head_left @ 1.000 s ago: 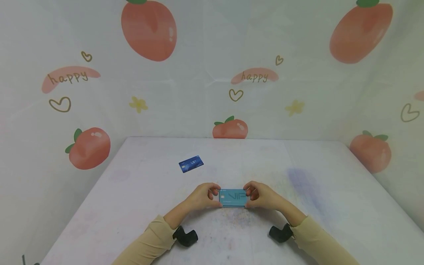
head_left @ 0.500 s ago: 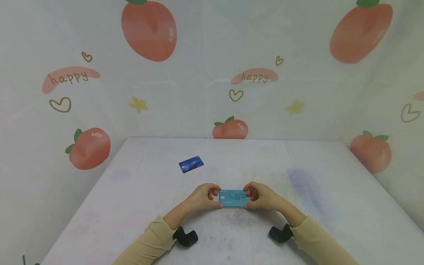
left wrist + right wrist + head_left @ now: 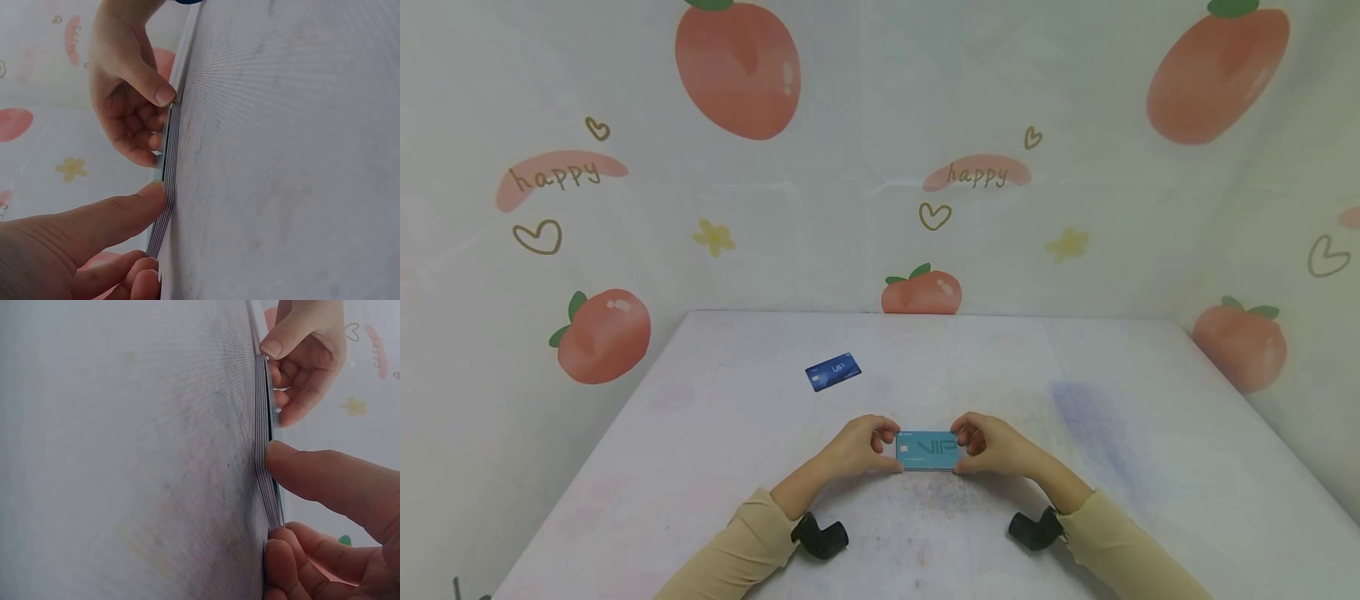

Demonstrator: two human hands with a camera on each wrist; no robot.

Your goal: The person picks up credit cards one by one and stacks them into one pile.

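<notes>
A neat stack of cards [image 3: 927,451] lies flat on the table, a teal card printed VIP on top. My left hand [image 3: 853,444] grips its left end, thumb at the near corner and fingers at the far corner. At the opposite end my right hand [image 3: 1000,446] holds it the same way. Several thin layers show along the stack's near edge [image 3: 170,165] in the left wrist view, and the right wrist view shows the same layered edge [image 3: 263,444]. Farther back and to the left, a dark blue VIP card [image 3: 833,372] lies tilted, apart from both hands.
The white table [image 3: 715,417] carries faint stains, with a bluish smear to the right. A backdrop [image 3: 850,100] with printed fruit and hearts encloses it at the back and sides. Black wrist devices [image 3: 822,537] sit below the hands near the sleeves.
The teal top card and both hands have shifted very slightly toward the person. The grip on the stack is unchanged, and the blue card stays put.
</notes>
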